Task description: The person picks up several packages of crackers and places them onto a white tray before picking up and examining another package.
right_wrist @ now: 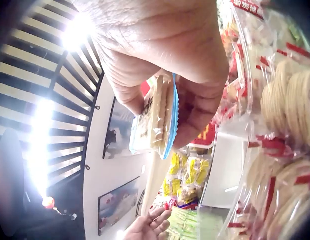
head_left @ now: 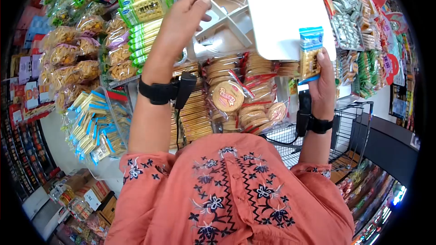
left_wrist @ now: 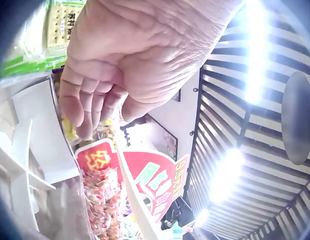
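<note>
My right hand [head_left: 323,79] grips a small packet of crackers [head_left: 310,54] with blue ends and a clear middle, held upright in front of a white panel [head_left: 290,13]. In the right wrist view the thumb and fingers pinch the cracker packet [right_wrist: 160,117] from both sides. My left hand [head_left: 184,22] hovers over the near left part of a white divided bin [head_left: 222,18], beside green cracker packs [head_left: 147,7]. Its fingers are loosely bent and hold nothing, as the left wrist view shows of the hand [left_wrist: 130,65].
Bagged round biscuits [head_left: 227,96] fill bins in front of the body. Blue-edged packets [head_left: 93,127] lie in a clear bin at the left, below bagged snacks [head_left: 66,54]. A wire shopping cart [head_left: 349,127] stands at the right. Wrapped sweets [head_left: 347,22] lie beyond the panel.
</note>
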